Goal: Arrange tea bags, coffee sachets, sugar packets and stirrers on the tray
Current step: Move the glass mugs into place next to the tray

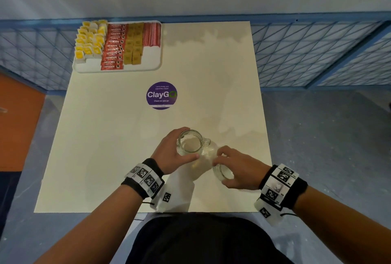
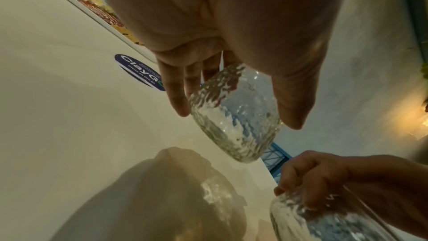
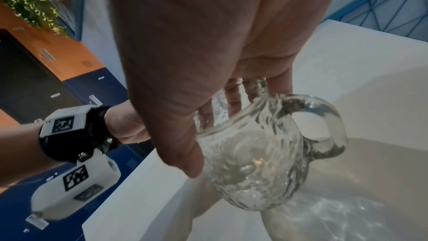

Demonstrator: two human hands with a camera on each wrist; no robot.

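While your left hand [image 1: 172, 150] grips one glass mug [image 1: 190, 144] and your right hand [image 1: 237, 168] another [image 1: 222, 171] at the worktop's [image 1: 105, 136] near edge, the filled tray [image 1: 151, 67] sits well apart, far-left, nearer your left hand.

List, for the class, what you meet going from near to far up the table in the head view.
Glass mug in right hand → glass mug in left hand → purple sticker → tray

head cam looking straight down over my table [image 1: 127, 158], tray [image 1: 152, 67] off at 11 o'clock, wrist cams super close under each palm facing along my fingers, both wrist views share the table edge
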